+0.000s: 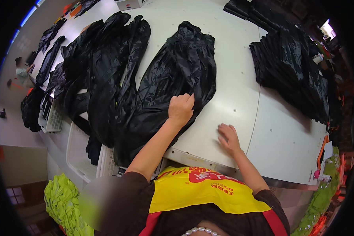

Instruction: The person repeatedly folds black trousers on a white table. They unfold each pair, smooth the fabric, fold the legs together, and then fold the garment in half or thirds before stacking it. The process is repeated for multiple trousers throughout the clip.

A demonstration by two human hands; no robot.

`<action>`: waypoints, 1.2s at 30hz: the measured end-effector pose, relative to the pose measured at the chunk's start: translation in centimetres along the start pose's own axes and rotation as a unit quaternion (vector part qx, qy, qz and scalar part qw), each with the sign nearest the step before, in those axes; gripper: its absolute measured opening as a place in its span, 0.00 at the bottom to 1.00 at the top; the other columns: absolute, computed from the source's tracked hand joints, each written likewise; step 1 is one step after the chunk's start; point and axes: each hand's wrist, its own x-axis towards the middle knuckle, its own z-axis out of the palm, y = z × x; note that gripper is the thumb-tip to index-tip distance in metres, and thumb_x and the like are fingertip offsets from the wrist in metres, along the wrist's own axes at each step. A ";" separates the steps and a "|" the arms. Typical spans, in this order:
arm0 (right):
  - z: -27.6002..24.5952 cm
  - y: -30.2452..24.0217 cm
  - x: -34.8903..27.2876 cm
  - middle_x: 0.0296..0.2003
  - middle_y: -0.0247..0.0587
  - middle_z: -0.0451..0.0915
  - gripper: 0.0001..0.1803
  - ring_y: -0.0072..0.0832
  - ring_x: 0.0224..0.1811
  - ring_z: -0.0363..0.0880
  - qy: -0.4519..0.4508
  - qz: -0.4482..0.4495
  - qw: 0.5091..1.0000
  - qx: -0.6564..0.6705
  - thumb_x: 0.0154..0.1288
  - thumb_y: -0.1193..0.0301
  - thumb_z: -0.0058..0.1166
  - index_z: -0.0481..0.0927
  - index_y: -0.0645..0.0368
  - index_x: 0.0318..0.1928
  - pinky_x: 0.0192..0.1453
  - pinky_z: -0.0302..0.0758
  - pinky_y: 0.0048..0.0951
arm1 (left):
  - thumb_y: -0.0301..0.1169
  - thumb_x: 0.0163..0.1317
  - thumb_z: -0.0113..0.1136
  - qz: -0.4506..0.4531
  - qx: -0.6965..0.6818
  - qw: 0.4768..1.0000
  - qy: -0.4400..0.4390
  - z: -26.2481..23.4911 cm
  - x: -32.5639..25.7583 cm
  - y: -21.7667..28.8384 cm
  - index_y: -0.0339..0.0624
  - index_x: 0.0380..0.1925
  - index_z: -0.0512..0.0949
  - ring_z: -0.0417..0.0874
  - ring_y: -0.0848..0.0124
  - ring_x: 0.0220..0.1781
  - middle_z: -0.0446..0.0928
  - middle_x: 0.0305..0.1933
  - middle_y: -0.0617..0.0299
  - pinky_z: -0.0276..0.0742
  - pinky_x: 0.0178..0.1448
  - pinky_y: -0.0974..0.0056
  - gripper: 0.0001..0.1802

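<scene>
Pressing down on one glossy black garment (173, 78), a person's left hand (181, 108) curls its fingers into the fabric near the lower edge, while the right hand (229, 137) lies open and flat on the bare white table (240, 98), just right of that garment and touching nothing else. Two hands are at work. Left of the held garment lie what look like two more black garments (106, 67), overlapping so the count is uncertain, and well to its right sits one heap of black garments (291, 63) at the table's far side. A white plastic crate (53, 116) stands beyond the table's left edge, below the overlapping pieces, and one bundle of lime-green fabric (63, 196) lies lower still. The table is broad, white and curved at its near metal rim, in a crowded workroom. The held garment is shiny, wrinkled and spread lengthwise away from the person, its near end draped toward the table's edge.
</scene>
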 end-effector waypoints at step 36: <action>-7.4 -4.7 -18.4 0.55 0.38 0.68 0.31 0.29 0.55 0.67 -0.098 0.204 0.643 0.732 0.55 0.73 0.58 0.63 0.54 0.60 0.60 0.66 0.31 | 0.25 0.44 0.66 -0.015 -0.156 0.974 -0.165 -16.3 -11.8 26.8 0.42 0.35 0.76 0.73 0.55 0.51 0.71 0.47 0.52 0.69 0.55 0.60 0.15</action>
